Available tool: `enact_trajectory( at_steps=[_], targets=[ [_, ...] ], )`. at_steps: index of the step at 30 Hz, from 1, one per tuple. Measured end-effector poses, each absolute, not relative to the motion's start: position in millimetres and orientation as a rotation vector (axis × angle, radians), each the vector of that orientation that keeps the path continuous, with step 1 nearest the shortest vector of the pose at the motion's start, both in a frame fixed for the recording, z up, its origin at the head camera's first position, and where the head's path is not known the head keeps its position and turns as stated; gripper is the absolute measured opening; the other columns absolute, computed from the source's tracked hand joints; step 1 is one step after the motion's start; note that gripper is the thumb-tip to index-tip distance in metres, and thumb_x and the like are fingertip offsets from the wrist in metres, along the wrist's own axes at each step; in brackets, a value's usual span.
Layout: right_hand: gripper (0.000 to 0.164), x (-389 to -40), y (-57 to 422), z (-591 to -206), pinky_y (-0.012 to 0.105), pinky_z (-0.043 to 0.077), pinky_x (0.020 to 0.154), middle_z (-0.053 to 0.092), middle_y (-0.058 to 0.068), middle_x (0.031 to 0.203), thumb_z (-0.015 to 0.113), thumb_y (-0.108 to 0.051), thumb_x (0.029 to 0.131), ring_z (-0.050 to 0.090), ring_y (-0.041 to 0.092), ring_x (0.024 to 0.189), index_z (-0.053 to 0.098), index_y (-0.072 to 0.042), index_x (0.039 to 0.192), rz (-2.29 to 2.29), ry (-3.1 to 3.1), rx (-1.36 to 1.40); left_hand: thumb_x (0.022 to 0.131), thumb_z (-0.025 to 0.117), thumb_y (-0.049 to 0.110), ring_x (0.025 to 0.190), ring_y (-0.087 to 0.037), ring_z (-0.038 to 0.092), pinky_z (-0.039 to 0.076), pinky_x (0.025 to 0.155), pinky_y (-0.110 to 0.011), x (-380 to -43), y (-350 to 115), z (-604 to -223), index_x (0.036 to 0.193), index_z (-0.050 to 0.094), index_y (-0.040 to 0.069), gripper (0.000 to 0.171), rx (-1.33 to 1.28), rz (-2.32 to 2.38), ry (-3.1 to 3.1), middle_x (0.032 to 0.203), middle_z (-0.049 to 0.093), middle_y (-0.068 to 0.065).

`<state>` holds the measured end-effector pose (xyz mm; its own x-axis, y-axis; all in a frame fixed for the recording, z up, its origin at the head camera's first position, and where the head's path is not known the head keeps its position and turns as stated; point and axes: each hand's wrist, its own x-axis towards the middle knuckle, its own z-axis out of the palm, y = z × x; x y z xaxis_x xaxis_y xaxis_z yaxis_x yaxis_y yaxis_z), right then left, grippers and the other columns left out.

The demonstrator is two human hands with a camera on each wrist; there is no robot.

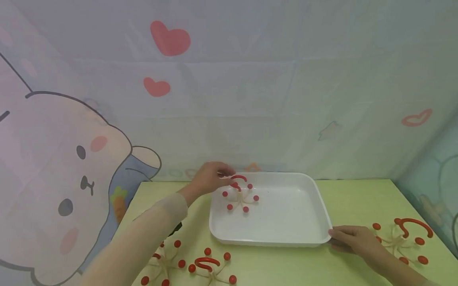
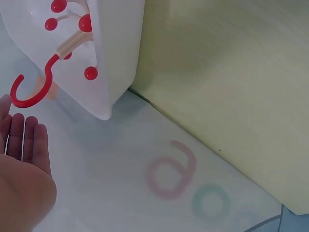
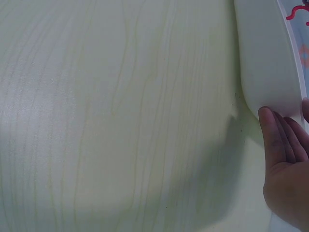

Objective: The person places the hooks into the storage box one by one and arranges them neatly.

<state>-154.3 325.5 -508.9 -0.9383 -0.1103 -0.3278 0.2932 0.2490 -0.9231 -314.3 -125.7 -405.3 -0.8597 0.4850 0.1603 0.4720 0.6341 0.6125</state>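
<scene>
A white tray (image 1: 279, 222) stands on the table. Inside its far left part is a spidery hanger (image 1: 240, 197), with pale arms ending in red balls and a red hook (image 2: 36, 102). My left hand (image 1: 214, 176) is over the tray's far left corner, beside that hook. In the left wrist view its fingers (image 2: 29, 140) are fairly straight, with the thumb tip close to the hook; contact is unclear. At the tray's near right corner, my right hand (image 1: 352, 240) pinches the rim, its fingers (image 3: 275, 137) along the outer wall and thumb on the inner side.
Two similar hangers, one at left (image 1: 165, 262) and another (image 1: 211, 274) beside it, lie at the near edge, partly cut off. Another hanger (image 1: 398, 240) is right of my right hand. A printed cloth (image 1: 243, 99) hangs behind the pale green table (image 1: 358, 198).
</scene>
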Motion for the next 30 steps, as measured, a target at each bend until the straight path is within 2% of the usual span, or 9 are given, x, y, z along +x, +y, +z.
enact_trajectory(
  at_steps=[5, 13, 23, 30],
  targets=[
    [0.054, -156.6, 325.9, -510.4, 0.037, 0.064, 0.090, 0.073, 0.022, 0.128, 0.073, -0.027, 0.104, 0.078, 0.017, 0.105, 0.063, 0.018, 0.134, -1.728, 2.209, 0.166, 0.093, 0.085, 0.012, 0.111, -0.031, 0.073, 0.061, 0.102, -0.042, -304.3, -138.3, -398.5, 0.119, 0.079, 0.003, 0.028, 0.891, 1.049, 2.817, 0.116, 0.078, -0.010],
    [0.056, -158.3, 327.1, -511.6, 0.037, 0.064, 0.091, 0.071, 0.023, 0.130, 0.070, -0.025, 0.106, 0.077, 0.015, 0.105, 0.059, 0.021, 0.136, -1.738, 2.197, 0.125, 0.093, 0.085, 0.015, 0.113, -0.025, 0.072, 0.059, 0.105, -0.045, -284.1, -157.4, -385.7, 0.120, 0.079, 0.008, 0.029, 0.829, 1.092, 2.796, 0.118, 0.077, -0.005],
    [0.056, -157.6, 330.1, -509.7, 0.037, 0.064, 0.092, 0.072, 0.021, 0.130, 0.073, -0.027, 0.104, 0.078, 0.017, 0.106, 0.061, 0.018, 0.136, -1.731, 2.200, 0.141, 0.092, 0.086, 0.018, 0.117, -0.029, 0.071, 0.058, 0.107, -0.047, -267.1, -177.3, -368.4, 0.124, 0.078, 0.009, 0.034, 0.885, 1.023, 2.793, 0.122, 0.077, -0.005],
    [0.057, -159.3, 330.1, -510.1, 0.037, 0.064, 0.091, 0.072, 0.022, 0.130, 0.072, -0.028, 0.104, 0.077, 0.017, 0.106, 0.061, 0.018, 0.136, -1.707, 2.208, 0.151, 0.091, 0.086, 0.024, 0.115, -0.022, 0.072, 0.059, 0.105, -0.045, -251.5, -193.4, -352.1, 0.124, 0.079, 0.012, 0.035, 0.915, 0.967, 2.792, 0.121, 0.077, -0.001]
  ],
)
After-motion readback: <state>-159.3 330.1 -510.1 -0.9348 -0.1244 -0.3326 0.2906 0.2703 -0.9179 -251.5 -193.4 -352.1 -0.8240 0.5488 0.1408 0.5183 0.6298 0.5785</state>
